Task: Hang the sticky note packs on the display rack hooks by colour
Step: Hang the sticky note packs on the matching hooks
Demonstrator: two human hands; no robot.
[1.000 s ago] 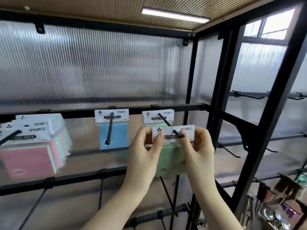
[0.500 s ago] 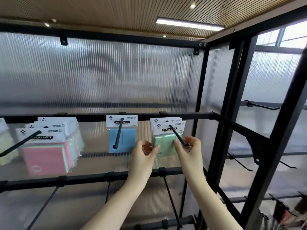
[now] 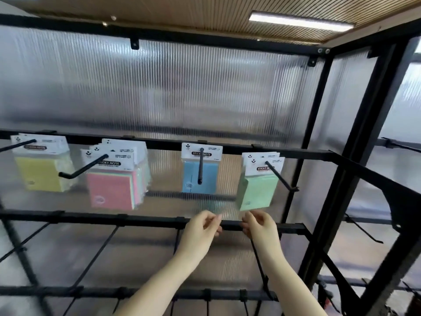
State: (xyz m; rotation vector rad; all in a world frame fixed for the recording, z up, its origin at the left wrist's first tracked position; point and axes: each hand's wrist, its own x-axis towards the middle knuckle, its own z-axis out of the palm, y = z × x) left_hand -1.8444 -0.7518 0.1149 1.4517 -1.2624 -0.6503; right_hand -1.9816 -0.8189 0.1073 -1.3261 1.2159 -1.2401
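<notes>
1. Rack state: four hooks along the upper bar of the display rack (image 3: 296, 153) carry packs. Far left, yellow packs (image 3: 38, 173); next, a bunch fronted by a pink pack (image 3: 110, 192), with green and other edges showing behind it; centre, a single blue pack (image 3: 200, 176); right, green packs (image 3: 256, 191) on the right hook (image 3: 281, 180).
2. Green packs: several white header cards are threaded on the hook, and the front pack hangs slightly tilted.
3. Left hand (image 3: 200, 231): just below the green packs, fingers loosely curled, holding nothing, clear of the packs.
4. Right hand (image 3: 262, 226): beside the left, fingers loosely curled and empty; its fingertips sit just under the front pack's lower edge. Contact cannot be told through the blur.
5. Step, as judged: hanging of a green pack looks complete, hands free.
6. Next move, as judged: fetch another pack from outside the view, read its colour, thread its header hole onto the matching hook. The pink bunch looks mixed and may need sorting.
</notes>
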